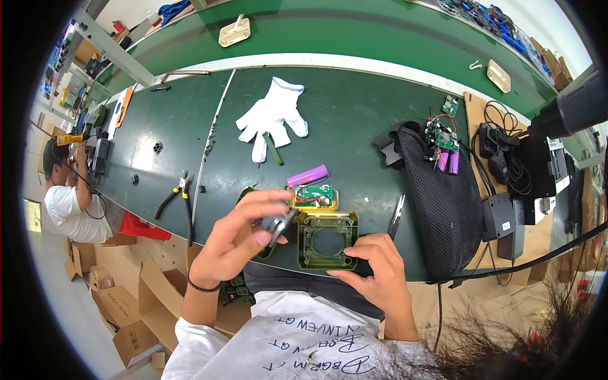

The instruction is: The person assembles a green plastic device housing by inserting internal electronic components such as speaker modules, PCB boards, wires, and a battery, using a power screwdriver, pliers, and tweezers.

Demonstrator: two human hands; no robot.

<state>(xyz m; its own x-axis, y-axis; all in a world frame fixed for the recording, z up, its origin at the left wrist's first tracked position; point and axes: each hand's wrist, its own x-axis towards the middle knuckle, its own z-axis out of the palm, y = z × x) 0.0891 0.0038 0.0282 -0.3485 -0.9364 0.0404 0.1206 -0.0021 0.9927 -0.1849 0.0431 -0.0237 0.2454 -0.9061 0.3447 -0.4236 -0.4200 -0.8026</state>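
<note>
Pliers point(183, 184), circuit boards point(313, 195) and a green workbench point(354, 120) show an electronics workshop.

A: What furniture is there?
B: A dark green workbench point(354, 107), and beyond a white strip point(354, 61), a brighter green surface point(354, 31).
A: And leftward?
B: 1 grey post point(114, 49), 1 red seat point(144, 229), and cardboard boxes point(135, 342) on a pale floor point(68, 301).
</note>
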